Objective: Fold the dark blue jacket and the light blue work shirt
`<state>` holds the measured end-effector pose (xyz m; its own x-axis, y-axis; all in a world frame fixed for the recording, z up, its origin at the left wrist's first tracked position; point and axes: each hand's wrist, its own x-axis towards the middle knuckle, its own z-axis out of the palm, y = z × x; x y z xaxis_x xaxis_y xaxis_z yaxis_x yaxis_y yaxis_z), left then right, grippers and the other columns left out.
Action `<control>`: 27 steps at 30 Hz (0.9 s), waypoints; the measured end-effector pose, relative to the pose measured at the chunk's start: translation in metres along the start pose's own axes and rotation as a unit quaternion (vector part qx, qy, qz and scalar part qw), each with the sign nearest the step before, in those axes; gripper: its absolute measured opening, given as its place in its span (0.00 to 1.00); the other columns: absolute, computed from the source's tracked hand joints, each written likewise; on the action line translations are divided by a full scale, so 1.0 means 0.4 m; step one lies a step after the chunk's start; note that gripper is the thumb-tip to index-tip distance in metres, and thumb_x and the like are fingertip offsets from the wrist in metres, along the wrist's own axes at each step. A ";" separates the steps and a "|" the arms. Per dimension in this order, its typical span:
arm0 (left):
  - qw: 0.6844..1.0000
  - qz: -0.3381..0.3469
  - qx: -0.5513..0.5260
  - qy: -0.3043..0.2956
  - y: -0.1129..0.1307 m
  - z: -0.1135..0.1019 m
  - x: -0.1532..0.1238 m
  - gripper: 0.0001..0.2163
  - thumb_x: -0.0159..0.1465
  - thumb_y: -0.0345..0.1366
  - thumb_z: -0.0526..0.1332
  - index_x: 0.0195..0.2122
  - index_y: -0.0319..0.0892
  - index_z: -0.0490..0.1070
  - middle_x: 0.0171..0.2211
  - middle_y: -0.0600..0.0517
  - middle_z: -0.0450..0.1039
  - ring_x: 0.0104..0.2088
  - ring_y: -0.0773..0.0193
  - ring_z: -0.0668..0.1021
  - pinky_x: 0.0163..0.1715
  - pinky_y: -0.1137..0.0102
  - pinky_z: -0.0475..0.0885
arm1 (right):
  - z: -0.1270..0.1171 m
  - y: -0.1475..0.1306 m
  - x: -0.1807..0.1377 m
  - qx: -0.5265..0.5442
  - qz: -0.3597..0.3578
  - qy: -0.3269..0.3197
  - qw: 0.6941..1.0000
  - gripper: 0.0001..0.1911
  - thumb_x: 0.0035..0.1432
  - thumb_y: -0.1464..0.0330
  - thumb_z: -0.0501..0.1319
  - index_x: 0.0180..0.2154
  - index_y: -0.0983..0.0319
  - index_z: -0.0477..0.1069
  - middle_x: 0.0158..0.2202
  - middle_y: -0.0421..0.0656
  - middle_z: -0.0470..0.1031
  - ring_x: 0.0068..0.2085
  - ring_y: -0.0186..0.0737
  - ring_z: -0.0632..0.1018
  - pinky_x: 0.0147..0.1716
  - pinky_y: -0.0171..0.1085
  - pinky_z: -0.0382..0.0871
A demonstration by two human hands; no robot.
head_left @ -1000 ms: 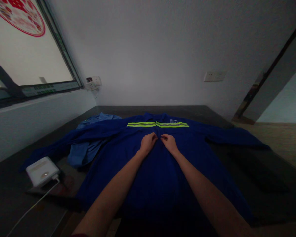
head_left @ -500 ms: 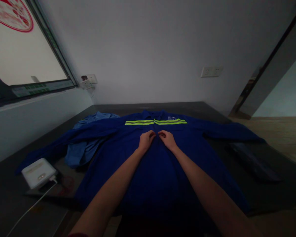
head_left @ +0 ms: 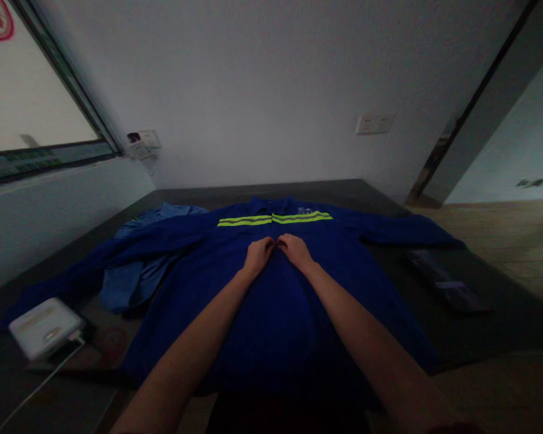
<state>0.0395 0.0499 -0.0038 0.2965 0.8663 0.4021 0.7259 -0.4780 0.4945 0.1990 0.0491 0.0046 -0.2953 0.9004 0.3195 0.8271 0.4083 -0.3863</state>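
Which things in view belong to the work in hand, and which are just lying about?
In use:
dark blue work jacket with yellow-green reflective stripes
left hand and right hand, pinching at its front

Lying about:
light blue garment, partly under a jacket sleeve
white box with a cable
dark oblong item, too dim to identify

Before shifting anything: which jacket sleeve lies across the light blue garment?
The picture-left sleeve; the picture-right sleeve lies away from that garment.

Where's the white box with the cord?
In the head view, the white box is at the lower left, just in front of the dark-blue shirt sleeve.
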 end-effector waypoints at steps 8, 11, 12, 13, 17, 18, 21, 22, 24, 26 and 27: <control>0.997 -0.047 -0.061 0.017 0.014 0.009 -0.006 0.10 0.62 0.34 0.60 0.45 0.45 0.66 0.33 0.54 0.77 0.33 0.63 0.79 0.32 0.73 0.68 | 0.018 -0.006 0.001 -0.017 0.016 0.023 0.999 0.05 0.60 0.72 0.58 0.37 0.59 0.71 0.40 0.43 0.75 0.41 0.40 0.74 0.36 0.34 0.62; 0.995 -0.060 -0.076 0.025 0.010 0.018 0.000 0.09 0.61 0.34 0.61 0.43 0.45 0.66 0.32 0.54 0.76 0.31 0.65 0.78 0.30 0.73 0.67 | 0.023 -0.002 0.001 -0.013 0.027 0.033 0.999 0.04 0.59 0.72 0.58 0.36 0.59 0.71 0.39 0.43 0.75 0.40 0.40 0.74 0.34 0.34 0.61; 0.994 -0.065 -0.080 0.027 0.008 0.021 0.002 0.09 0.61 0.34 0.61 0.43 0.45 0.66 0.31 0.55 0.75 0.31 0.65 0.77 0.30 0.74 0.67 | 0.025 -0.001 0.001 -0.011 0.031 0.036 0.999 0.03 0.59 0.72 0.59 0.35 0.59 0.71 0.38 0.42 0.75 0.39 0.39 0.74 0.34 0.34 0.61; 0.994 -0.067 -0.081 0.029 0.006 0.023 0.004 0.09 0.61 0.35 0.62 0.43 0.45 0.66 0.31 0.55 0.75 0.31 0.65 0.77 0.31 0.74 0.67 | 0.026 0.001 0.002 -0.008 0.035 0.039 0.999 0.03 0.58 0.72 0.59 0.35 0.59 0.71 0.38 0.42 0.75 0.39 0.39 0.74 0.33 0.33 0.61; 0.997 -0.068 -0.028 0.032 0.002 0.021 0.009 0.09 0.61 0.37 0.63 0.41 0.43 0.69 0.31 0.54 0.74 0.34 0.64 0.76 0.34 0.72 0.67 | 0.028 0.009 0.004 0.007 0.043 0.043 0.998 0.03 0.58 0.71 0.60 0.33 0.59 0.72 0.35 0.42 0.76 0.37 0.38 0.74 0.32 0.33 0.59; 0.997 -0.069 -0.003 0.029 0.002 0.019 0.009 0.08 0.61 0.38 0.63 0.40 0.43 0.70 0.32 0.53 0.74 0.35 0.63 0.75 0.35 0.71 0.67 | 0.028 0.010 0.004 0.011 0.043 0.044 0.998 0.03 0.58 0.71 0.60 0.32 0.59 0.72 0.35 0.42 0.76 0.36 0.38 0.74 0.31 0.33 0.59; 0.996 -0.078 0.051 0.015 0.002 0.013 0.008 0.07 0.62 0.40 0.61 0.36 0.43 0.73 0.34 0.51 0.74 0.37 0.61 0.75 0.37 0.69 0.66 | 0.028 0.013 0.004 0.026 0.038 0.047 0.998 0.03 0.57 0.69 0.61 0.31 0.59 0.72 0.34 0.41 0.76 0.35 0.38 0.74 0.31 0.33 0.59; 0.995 -0.080 0.058 0.011 0.001 0.012 0.007 0.07 0.63 0.40 0.60 0.35 0.43 0.74 0.34 0.50 0.74 0.38 0.60 0.74 0.37 0.69 0.65 | 0.028 0.014 0.004 0.031 0.036 0.048 0.998 0.03 0.57 0.69 0.62 0.30 0.59 0.72 0.33 0.41 0.76 0.35 0.38 0.74 0.31 0.33 0.59; 0.994 -0.085 0.062 0.008 0.001 0.012 0.007 0.08 0.63 0.40 0.60 0.33 0.43 0.74 0.34 0.50 0.74 0.38 0.60 0.74 0.36 0.69 0.65 | 0.029 0.014 0.004 0.041 0.032 0.051 0.997 0.03 0.56 0.69 0.63 0.30 0.59 0.72 0.33 0.41 0.76 0.35 0.38 0.74 0.31 0.33 0.59; 0.994 -0.089 0.066 0.005 0.001 0.012 0.007 0.08 0.63 0.40 0.59 0.33 0.43 0.75 0.34 0.50 0.74 0.38 0.60 0.75 0.36 0.69 0.65 | 0.029 0.015 0.003 0.051 0.025 0.054 0.997 0.02 0.55 0.69 0.64 0.29 0.59 0.72 0.33 0.41 0.76 0.34 0.38 0.73 0.31 0.33 0.58; 0.994 -0.091 0.068 0.003 0.001 0.013 0.008 0.09 0.63 0.40 0.59 0.33 0.43 0.75 0.34 0.50 0.75 0.38 0.60 0.75 0.36 0.69 0.65 | 0.029 0.016 0.002 0.057 0.022 0.056 0.997 0.02 0.54 0.70 0.64 0.29 0.59 0.72 0.32 0.41 0.76 0.34 0.38 0.73 0.31 0.33 0.58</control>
<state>0.0438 0.0531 -0.0064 0.1498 0.9356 0.3197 0.8440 -0.2894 0.4516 0.1984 0.0543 -0.0078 -0.1994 0.8982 0.3916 0.7761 0.3888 -0.4965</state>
